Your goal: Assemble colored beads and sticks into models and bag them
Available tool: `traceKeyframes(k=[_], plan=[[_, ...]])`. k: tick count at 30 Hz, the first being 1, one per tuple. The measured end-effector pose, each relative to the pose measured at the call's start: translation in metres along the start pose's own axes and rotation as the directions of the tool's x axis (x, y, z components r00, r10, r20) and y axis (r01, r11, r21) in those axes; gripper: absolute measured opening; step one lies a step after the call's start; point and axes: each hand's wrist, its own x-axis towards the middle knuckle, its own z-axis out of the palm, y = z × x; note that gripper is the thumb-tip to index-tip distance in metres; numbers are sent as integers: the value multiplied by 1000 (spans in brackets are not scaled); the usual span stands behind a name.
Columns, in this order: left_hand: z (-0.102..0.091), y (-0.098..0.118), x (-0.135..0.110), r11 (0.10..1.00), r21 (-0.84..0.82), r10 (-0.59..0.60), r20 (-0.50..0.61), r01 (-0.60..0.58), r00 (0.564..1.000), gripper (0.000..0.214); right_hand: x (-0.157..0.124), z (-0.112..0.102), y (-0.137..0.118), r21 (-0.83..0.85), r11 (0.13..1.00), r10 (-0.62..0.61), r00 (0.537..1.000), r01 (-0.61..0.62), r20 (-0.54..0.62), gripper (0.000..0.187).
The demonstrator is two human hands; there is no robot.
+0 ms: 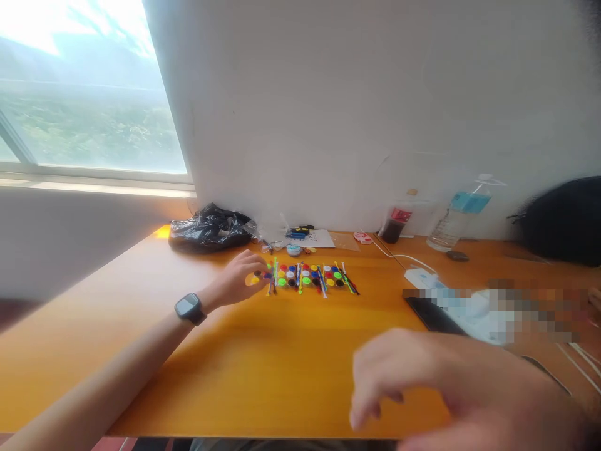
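My left hand (241,275) reaches far across the orange table (263,357), a dark watch (190,308) on its wrist. Its fingers curl at the left end of a small grid of coloured round caps (307,275) laid out with thin coloured sticks (345,279). The fingertips pinch near a yellow cap, but what they hold is too small to make out. My right hand (422,382) hovers close to the camera over the table's near right part, blurred, fingers loosely bent downward, holding nothing I can see.
A crumpled black plastic bag (209,228) lies by the wall. Papers and small items (305,237), a dark cup (393,228) and a clear bottle (453,219) stand along the back. A black device (429,313) and white cable (404,257) lie right. A dark bag (563,219) sits far right.
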Motion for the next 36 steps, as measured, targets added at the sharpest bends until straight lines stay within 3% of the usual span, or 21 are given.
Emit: traceKeyframes(k=[2,5,8,10,14,17,19,26,36], plan=[[-1,18,2,998,-46,42,14,-42,999,21,31,4,29,74,995,70,997,-71,17,18],[6,46,0,991,-79,121,111,-112,986,14,67,30,71,100,970,234,966,-223,-112,13],[16,60,-7,983,-85,176,190,-163,966,11,83,64,98,124,969,230,963,-213,-139,14],[21,58,-10,987,-54,160,194,-152,968,14,85,82,106,166,967,217,967,-193,-137,15],[25,37,-13,994,102,-46,41,41,998,13,85,97,112,205,964,206,965,-172,-159,16],[30,28,-12,960,155,-230,-33,232,973,16,84,97,114,206,964,206,964,-170,-169,17],[34,28,-11,935,188,-299,-35,300,954,19,84,97,113,194,966,206,963,-172,-173,16],[39,40,-7,883,342,-343,0,323,939,26,85,96,111,184,966,211,963,-180,-169,15],[38,42,-7,849,402,-379,13,342,925,23,83,96,110,181,966,216,963,-186,-160,15]])
